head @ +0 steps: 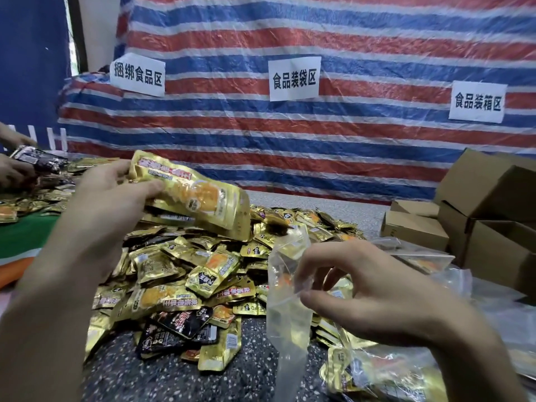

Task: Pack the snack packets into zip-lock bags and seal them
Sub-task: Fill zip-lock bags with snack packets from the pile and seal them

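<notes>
Ahead of me a striped tarp [319, 146] hangs as a backdrop with three paper signs [294, 79] taped on it. Open cardboard boxes [490, 195] are stacked at my right, and another person's hands [14, 172] work at the far left edge. My own forearms cover much of the speckled table [174, 378], and filled bags [380, 369] lie under my right wrist. A pile of packets [188, 271], mostly gold with a few black ones, is heaped between my arms. My left hand [113, 198] grips a bunch of gold packets [203, 198], thumb on top, raised above the far side of the pile. They are shiny foil with red lettering and an orange picture facing me, and their long axis slants from upper left down to lower right. My right hand [362, 285] pinches the zip-lock bag [285, 309] between thumb and forefinger, the other fingers loosely spread. The bag is clear and crinkled, hanging roughly upright just right of the pile. Its mouth seems to be at the top, though the film is too transparent to be sure.
</notes>
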`<action>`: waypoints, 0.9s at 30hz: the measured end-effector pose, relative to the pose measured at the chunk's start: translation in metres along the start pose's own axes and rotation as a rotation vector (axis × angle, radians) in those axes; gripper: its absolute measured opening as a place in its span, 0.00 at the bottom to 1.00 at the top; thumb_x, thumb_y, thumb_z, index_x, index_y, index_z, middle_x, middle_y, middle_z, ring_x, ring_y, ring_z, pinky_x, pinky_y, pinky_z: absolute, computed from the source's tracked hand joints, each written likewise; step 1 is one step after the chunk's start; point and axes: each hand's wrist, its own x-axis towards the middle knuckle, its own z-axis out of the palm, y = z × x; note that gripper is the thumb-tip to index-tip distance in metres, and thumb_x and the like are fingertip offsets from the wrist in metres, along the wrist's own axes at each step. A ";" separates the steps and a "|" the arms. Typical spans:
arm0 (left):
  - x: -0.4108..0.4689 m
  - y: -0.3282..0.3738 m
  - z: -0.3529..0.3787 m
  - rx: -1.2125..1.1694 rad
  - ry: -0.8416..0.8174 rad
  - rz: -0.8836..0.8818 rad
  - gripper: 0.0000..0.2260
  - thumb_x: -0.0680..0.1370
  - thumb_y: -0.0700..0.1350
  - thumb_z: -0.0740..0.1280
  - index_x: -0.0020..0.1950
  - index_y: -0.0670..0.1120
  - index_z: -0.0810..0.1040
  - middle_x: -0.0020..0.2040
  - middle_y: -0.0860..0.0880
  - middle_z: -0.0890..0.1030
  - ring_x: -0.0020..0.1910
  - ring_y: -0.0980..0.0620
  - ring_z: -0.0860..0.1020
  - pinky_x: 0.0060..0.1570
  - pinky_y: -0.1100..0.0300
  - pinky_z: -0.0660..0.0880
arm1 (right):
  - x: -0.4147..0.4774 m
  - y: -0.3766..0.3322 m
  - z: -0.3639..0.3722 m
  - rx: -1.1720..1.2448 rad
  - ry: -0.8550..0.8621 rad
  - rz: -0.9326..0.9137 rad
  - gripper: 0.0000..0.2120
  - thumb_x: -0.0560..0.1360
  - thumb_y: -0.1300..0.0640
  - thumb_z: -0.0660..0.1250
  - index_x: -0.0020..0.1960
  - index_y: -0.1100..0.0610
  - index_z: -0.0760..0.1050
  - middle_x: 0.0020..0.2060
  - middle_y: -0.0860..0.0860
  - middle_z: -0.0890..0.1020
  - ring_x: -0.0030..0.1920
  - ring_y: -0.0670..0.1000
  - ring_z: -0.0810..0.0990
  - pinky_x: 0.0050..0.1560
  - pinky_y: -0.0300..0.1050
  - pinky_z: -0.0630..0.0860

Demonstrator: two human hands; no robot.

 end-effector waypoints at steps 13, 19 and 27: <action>-0.034 0.017 0.029 0.013 -0.116 0.044 0.11 0.78 0.35 0.68 0.47 0.52 0.76 0.46 0.44 0.85 0.48 0.44 0.83 0.57 0.43 0.77 | 0.005 0.000 0.007 0.026 0.077 -0.046 0.03 0.75 0.57 0.72 0.45 0.52 0.86 0.42 0.44 0.84 0.45 0.44 0.82 0.47 0.44 0.79; -0.039 0.011 0.037 0.123 -0.224 0.084 0.10 0.78 0.37 0.69 0.52 0.51 0.79 0.48 0.47 0.85 0.47 0.45 0.84 0.57 0.41 0.78 | 0.011 -0.005 0.016 0.024 0.128 -0.140 0.03 0.76 0.57 0.73 0.45 0.51 0.86 0.41 0.43 0.82 0.43 0.45 0.81 0.43 0.38 0.76; -0.052 -0.006 0.068 0.301 -0.447 0.232 0.08 0.73 0.45 0.76 0.50 0.53 0.81 0.41 0.50 0.86 0.41 0.50 0.84 0.42 0.52 0.81 | 0.017 -0.009 0.028 0.053 0.451 -0.269 0.04 0.72 0.60 0.74 0.46 0.54 0.86 0.44 0.46 0.83 0.47 0.45 0.82 0.47 0.44 0.78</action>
